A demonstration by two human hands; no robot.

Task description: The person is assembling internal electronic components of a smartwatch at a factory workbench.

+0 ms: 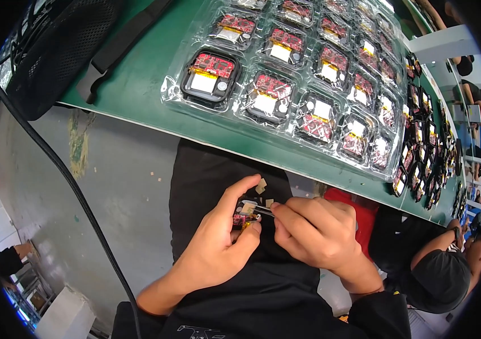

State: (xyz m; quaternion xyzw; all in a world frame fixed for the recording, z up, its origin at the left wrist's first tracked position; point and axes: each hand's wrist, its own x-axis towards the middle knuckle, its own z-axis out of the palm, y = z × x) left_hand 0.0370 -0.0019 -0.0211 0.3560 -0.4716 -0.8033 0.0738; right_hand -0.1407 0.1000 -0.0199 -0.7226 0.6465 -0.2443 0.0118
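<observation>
Above my lap, my left hand [209,251] is closed around a small black device with a red circuit board [240,220], largely hidden by the fingers. A small beige pad [261,186] sits at the tip of its index finger, and a few similar bits lie near the device. My right hand [319,231] pinches a thin metal tool that looks like tweezers [263,211]. The tool's tip reaches over the device, next to a pale piece on it; whether they touch I cannot tell.
A clear plastic tray [172,93] on the green table [133,121] holds several black devices with red boards. More devices [421,141] stand in rows at the right. A black mesh bag [59,56] and strap lie at the left. A black cable [76,186] hangs beside me. Other people sit at the right.
</observation>
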